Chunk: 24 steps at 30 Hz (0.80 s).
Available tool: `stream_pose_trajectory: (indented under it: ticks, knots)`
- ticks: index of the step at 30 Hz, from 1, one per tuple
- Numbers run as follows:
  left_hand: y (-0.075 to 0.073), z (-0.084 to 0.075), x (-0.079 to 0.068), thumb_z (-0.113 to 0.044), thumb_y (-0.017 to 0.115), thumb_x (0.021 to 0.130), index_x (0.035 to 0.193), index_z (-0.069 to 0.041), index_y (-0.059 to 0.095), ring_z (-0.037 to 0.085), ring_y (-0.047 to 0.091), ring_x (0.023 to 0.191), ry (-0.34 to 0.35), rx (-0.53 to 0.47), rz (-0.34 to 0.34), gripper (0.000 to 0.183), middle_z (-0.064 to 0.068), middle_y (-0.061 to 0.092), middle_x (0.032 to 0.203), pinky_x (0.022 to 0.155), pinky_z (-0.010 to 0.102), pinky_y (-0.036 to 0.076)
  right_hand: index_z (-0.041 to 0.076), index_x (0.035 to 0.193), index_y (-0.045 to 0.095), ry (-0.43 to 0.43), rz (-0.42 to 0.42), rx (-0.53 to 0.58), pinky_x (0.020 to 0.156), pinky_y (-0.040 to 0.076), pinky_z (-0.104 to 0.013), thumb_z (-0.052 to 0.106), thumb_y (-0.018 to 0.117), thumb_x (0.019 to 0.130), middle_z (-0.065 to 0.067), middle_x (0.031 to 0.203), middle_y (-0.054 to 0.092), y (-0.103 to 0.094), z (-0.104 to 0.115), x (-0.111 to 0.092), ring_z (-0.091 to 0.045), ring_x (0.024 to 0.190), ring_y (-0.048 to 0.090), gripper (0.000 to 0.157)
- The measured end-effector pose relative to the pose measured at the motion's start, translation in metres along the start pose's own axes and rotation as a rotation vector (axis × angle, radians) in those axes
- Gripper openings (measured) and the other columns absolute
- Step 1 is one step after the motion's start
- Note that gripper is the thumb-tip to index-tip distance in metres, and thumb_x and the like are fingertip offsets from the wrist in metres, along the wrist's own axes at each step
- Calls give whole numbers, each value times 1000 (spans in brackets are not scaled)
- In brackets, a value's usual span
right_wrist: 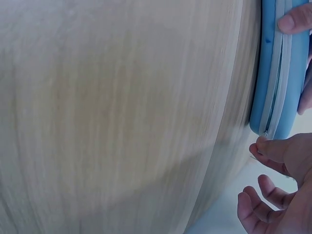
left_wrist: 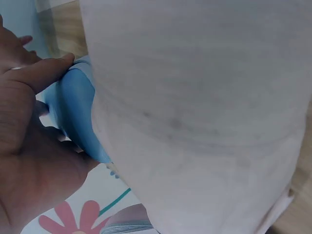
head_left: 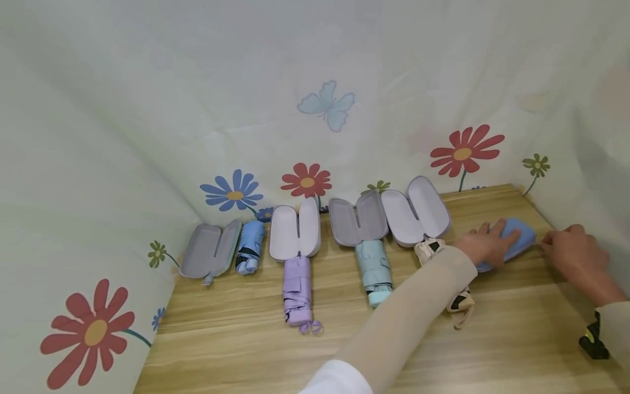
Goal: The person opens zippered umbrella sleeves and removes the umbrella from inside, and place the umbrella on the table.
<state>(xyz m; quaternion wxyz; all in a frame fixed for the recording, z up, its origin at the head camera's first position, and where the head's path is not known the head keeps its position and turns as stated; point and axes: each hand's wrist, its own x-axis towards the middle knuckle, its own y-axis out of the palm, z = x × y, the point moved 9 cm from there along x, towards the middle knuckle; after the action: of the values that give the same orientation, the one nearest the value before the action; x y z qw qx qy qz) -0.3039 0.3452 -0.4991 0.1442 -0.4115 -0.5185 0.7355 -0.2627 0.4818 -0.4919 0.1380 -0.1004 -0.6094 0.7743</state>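
A blue zip case [head_left: 525, 234] lies closed over at the right end of the wooden table, the two zipper edges along its side close together in the right wrist view. My left hand [head_left: 484, 246] holds it, fingers over the top and thumb at the zipper side. At its far right end my right hand [head_left: 578, 257] pinches the zipper pull with thumb and forefinger, the other fingers loosely bent. In the left wrist view a pale sleeve [left_wrist: 195, 97] hides much of the case. Under my left forearm lies a beige folded umbrella [head_left: 462, 301], partly covered.
Open cases line the back: a grey one [head_left: 200, 251], a white-lined one [head_left: 284, 232], another grey one [head_left: 344, 221] and a white-lined one [head_left: 428, 205]. Near them lie blue [head_left: 252, 241], purple [head_left: 297, 290] and mint [head_left: 372, 265] folded umbrellas. A black object [head_left: 593, 345] sits by my right sleeve.
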Motion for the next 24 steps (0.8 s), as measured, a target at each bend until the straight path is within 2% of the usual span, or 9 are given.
stream_pose_trajectory:
  ticks: [3,10,14,24]
  knots:
    - [-1,1,0,-48,38,97,141,-50,-20,2,-6,141,41,14,6,73,-19,-25,152,113,22,11,-5,105,61,-7,-13,-13,50,41,-55,18,60,91,-32,100,41,-4,0,1,-56,83,48,27]
    - [5,-4,2,-49,45,94,140,-49,-25,-2,-7,140,163,51,36,84,-19,-31,150,110,16,11,-6,108,57,20,9,-40,59,40,-59,22,56,95,-32,100,38,-4,-9,3,-55,87,45,31]
    - [6,-6,0,-48,44,95,140,-48,-27,-2,-8,140,186,97,36,83,-19,-32,149,109,14,9,-6,107,58,17,9,-40,59,41,-61,21,56,95,-31,100,39,-4,-12,6,-55,87,45,29]
    - [6,-14,-6,-34,40,100,139,-50,-26,-5,-10,139,249,125,32,78,-22,-33,147,110,15,7,-5,108,59,-12,32,-56,61,41,-63,18,55,96,-31,103,36,-7,-7,14,-55,91,42,26]
